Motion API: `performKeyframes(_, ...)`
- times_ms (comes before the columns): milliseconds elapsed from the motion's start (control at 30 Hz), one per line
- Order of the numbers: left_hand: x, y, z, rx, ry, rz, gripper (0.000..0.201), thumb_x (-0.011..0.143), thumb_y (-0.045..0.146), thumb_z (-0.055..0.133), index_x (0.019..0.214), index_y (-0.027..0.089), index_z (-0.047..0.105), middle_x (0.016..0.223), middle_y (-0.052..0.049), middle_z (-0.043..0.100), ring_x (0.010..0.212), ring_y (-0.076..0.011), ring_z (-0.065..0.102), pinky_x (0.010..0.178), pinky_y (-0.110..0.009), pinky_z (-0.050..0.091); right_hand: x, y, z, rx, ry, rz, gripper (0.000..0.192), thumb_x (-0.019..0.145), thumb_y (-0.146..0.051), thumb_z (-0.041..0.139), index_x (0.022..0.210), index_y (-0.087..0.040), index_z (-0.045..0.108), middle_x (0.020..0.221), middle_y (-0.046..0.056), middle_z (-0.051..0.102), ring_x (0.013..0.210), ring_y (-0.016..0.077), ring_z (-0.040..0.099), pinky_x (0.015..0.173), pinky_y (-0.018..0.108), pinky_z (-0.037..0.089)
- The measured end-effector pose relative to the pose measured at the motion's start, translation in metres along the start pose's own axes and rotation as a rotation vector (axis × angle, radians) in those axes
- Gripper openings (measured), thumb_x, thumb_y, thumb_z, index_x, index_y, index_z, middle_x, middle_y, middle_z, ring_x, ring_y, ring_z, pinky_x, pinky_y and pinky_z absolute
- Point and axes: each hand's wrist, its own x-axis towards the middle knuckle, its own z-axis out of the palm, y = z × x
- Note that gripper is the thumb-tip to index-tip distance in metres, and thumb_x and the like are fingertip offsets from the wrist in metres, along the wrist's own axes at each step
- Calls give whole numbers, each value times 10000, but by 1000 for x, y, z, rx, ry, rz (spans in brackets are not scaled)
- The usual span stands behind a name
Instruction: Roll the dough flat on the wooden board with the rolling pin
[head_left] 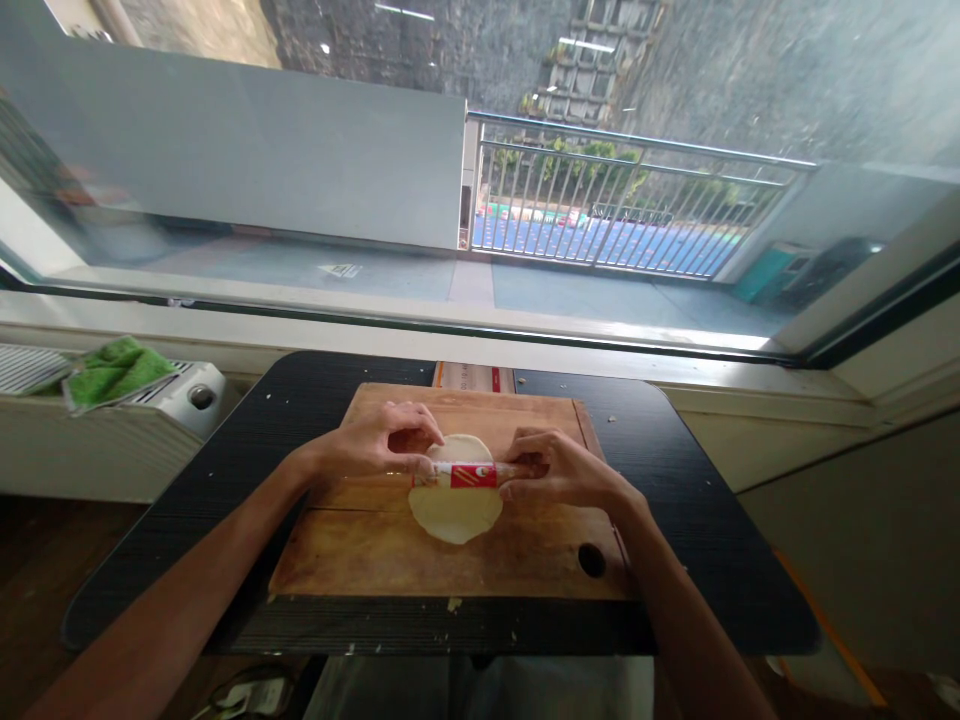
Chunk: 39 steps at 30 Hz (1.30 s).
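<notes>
A flat round of pale dough (455,515) lies on the wooden cutting board (337,555). Across its upper half rests a short rolling pin (474,476) with a red and white label wrapped round its middle. My left hand (382,440) grips the pin's left end, thumb along the near side and fingers curled over the far side. The right end is held by my right hand (551,467), its fingers bent round the wood. Parts of both ends are hidden by my fingers. The dough shows above and below the pin.
The board sits on a black table (697,540) dotted with small dough crumbs. A printed box or card (475,377) lies partly under the board's far edge. Leftward, a green cloth (120,372) lies on a white radiator (187,405). A large window and sill stand beyond.
</notes>
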Motion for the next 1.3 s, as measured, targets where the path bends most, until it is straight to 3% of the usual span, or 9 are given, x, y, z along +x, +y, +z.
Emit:
performKeyframes(100, -1, 1, 0, -18, 12, -69, 549, 851, 661, 840, 1152, 206, 790, 1128, -74, 735, 1014, -234, 665, 875, -333, 535, 2, 4, 3, -33, 70, 10, 422, 929, -604, 817, 917, -182, 793, 842, 28, 703, 735, 153, 578, 640, 274, 422)
performKeyframes(233, -1, -1, 2, -38, 113, -186, 541, 888, 658, 794, 1145, 183, 768, 936, -37, 721, 833, -186, 643, 737, -301, 514, 5, 9, 7, -110, 177, 13, 412, 1006, -588, 732, 927, -190, 805, 861, 47, 743, 746, 163, 615, 674, 285, 445)
performKeyframes(367, 3, -5, 7, 116, 313, -161, 381, 992, 543, 672, 943, 180, 776, 849, -39, 709, 757, -171, 604, 710, -305, 483, 8, 11, 8, -196, 284, 22, 412, 1062, -533, 666, 867, -196, 800, 811, 43, 736, 720, 155, 592, 671, 287, 425)
performKeyframes(500, 5, -6, 10, 255, 409, -101, 321, 1019, 423, 616, 869, 178, 758, 830, -48, 705, 743, -172, 591, 713, -313, 473, 4, 6, 4, -138, 211, 17, 445, 1067, -569, 649, 926, -198, 849, 837, 52, 718, 728, 153, 597, 652, 282, 433)
performKeyframes(667, 1, -1, 9, 153, 257, -61, 264, 1005, 417, 666, 964, 184, 781, 879, -43, 703, 752, -161, 606, 683, -291, 476, -1, 3, -2, -21, 51, -2, 449, 978, -633, 759, 1121, -228, 889, 911, 56, 697, 742, 151, 607, 627, 271, 448)
performKeyframes(833, -3, 3, 5, -32, 66, -51, 322, 1027, 491, 679, 1038, 187, 784, 947, -52, 704, 784, -154, 616, 674, -271, 475, -2, 0, -5, -53, -17, -27, 461, 913, -605, 851, 1212, -255, 879, 916, 40, 675, 778, 154, 600, 667, 271, 442)
performKeyframes(967, -4, 2, 1, -64, -43, 35, 345, 925, 544, 817, 999, 207, 819, 1057, -70, 675, 910, -178, 631, 732, -269, 499, -2, -2, -7, -78, -56, -51, 523, 905, -595, 865, 1325, -284, 836, 903, 20, 661, 763, 144, 579, 681, 265, 436)
performKeyframes(1167, -3, 6, 0, -26, -56, 31, 406, 832, 566, 894, 1018, 213, 820, 1112, -84, 675, 992, -215, 642, 809, -301, 533, -2, -2, -6, -32, -65, -38, 472, 917, -586, 852, 1260, -263, 865, 929, 34, 682, 793, 159, 618, 689, 261, 467)
performKeyframes(1300, -2, 8, 2, -21, -1, -14, 428, 844, 596, 868, 980, 197, 788, 1035, -74, 701, 933, -207, 641, 786, -312, 528, -1, 1, 0, -28, 57, -13, 399, 994, -546, 772, 1265, -267, 859, 968, 56, 729, 823, 171, 656, 718, 277, 515)
